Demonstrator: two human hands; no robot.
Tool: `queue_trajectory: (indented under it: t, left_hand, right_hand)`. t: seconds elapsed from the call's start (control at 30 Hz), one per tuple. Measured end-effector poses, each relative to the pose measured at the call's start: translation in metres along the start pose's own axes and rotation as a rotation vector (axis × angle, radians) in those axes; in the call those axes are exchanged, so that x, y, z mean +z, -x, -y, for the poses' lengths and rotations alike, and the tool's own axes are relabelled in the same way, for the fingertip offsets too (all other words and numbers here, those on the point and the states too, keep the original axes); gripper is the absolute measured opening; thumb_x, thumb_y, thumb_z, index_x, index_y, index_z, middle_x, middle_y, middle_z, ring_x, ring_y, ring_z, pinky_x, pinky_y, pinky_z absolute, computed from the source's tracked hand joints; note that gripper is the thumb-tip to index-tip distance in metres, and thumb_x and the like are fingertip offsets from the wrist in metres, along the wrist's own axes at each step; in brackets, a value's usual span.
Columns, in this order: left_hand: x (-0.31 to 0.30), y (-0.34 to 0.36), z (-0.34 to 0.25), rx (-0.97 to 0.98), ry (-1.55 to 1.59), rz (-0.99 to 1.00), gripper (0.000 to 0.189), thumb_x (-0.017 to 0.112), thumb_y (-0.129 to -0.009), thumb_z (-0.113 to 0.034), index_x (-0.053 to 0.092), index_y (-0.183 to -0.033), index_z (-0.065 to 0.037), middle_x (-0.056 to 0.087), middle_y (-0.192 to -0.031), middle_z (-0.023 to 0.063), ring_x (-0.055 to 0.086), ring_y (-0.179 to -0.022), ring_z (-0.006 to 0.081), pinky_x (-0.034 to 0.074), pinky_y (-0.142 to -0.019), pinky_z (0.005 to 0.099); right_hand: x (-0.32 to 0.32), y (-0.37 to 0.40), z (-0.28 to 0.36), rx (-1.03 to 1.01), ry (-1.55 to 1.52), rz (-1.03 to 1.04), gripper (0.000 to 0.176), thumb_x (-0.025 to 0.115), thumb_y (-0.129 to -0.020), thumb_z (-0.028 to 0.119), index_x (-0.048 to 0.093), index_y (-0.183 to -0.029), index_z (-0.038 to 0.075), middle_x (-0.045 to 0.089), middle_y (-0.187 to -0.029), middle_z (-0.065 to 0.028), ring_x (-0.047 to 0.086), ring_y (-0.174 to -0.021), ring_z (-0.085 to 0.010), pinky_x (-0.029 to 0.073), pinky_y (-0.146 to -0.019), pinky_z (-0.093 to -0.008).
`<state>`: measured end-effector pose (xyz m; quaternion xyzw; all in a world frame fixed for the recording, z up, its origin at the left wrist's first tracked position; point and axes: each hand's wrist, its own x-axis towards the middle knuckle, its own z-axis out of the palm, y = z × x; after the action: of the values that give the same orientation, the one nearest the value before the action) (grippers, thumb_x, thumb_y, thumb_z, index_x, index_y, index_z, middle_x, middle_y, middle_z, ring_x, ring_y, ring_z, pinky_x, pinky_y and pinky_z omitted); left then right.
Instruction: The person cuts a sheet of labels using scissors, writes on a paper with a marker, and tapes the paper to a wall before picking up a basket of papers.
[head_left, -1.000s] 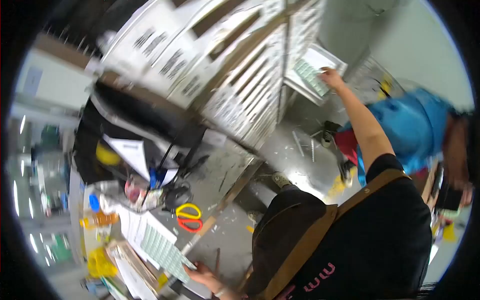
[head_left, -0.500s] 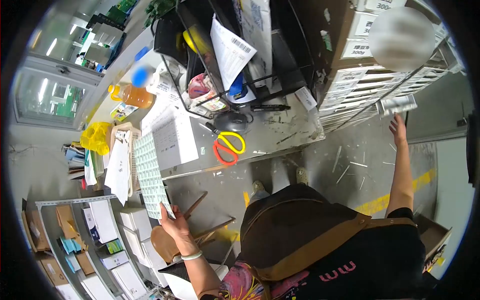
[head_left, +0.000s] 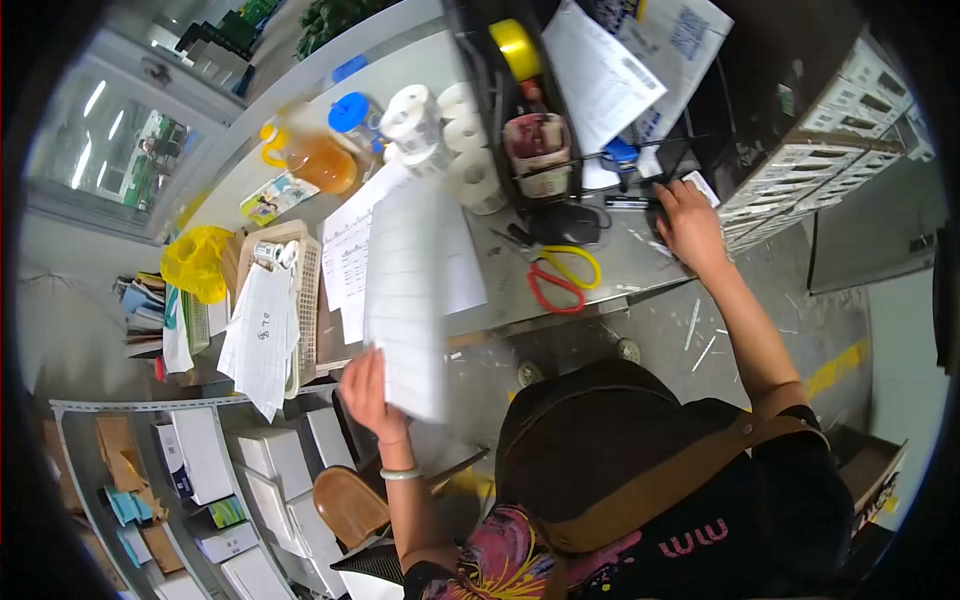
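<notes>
My left hand (head_left: 370, 392) grips a sheet of labels (head_left: 405, 300) by its lower edge, holding it up over the desk's front edge. The sheet is blurred and shows a whitish face with faint lines. On the desk, my right hand (head_left: 690, 225) rests with its fingers curled over the right end of a black pen (head_left: 628, 202); that end is hidden. A black mouse (head_left: 565, 224) lies to the left of the pen. Scissors (head_left: 562, 280) with red and yellow handles lie in front of the mouse.
A black wire rack (head_left: 545, 205) holds papers and tape. Toilet rolls (head_left: 478, 180), a bottle of amber liquid (head_left: 320, 165) and a paper-filled basket (head_left: 308, 290) stand on the desk. Label-fronted drawers (head_left: 790, 185) are at right, a shelf unit (head_left: 130, 403) at lower left, a stool (head_left: 350, 500) below.
My right hand has come from the drawers at right to the pen on the desk. My left hand has moved right, and the sheet has turned from its green printed face to a whitish one.
</notes>
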<state>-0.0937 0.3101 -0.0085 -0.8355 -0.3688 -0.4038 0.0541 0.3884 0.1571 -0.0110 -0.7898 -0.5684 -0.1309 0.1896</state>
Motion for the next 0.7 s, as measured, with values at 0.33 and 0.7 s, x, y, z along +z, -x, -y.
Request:
queue_trajectory:
  t: [0.33, 0.7]
  left_hand:
    - [0.036, 0.009, 0.101, 0.029, 0.213, 0.272, 0.041, 0.052, -0.068, 0.009, 0.071, -0.101, -0.004, 0.066, -0.115, 0.0055, 0.055, -0.116, 0.0298, 0.041, -0.098, 0.0445]
    - [0.048, 0.003, 0.118, -0.065, 0.306, 0.24, 0.031, 0.054, -0.071, 0.007, 0.073, -0.092, -0.005, 0.068, -0.112, 0.0058, 0.056, -0.117, 0.0298, 0.042, -0.101, 0.0444]
  right_hand:
    - [-0.02, 0.007, 0.055, 0.324, 0.24, 0.234, 0.027, 0.07, -0.069, 0.012, 0.056, -0.091, 0.003, 0.063, -0.076, -0.0146, 0.062, -0.069, -0.0349, 0.05, -0.064, -0.0412]
    - [0.071, -0.071, 0.293, -0.065, -1.406, 0.737, 0.014, 0.067, -0.082, 0.004, 0.062, -0.095, 0.003, 0.059, -0.088, -0.0015, 0.056, -0.083, -0.0081, 0.045, -0.075, -0.0255]
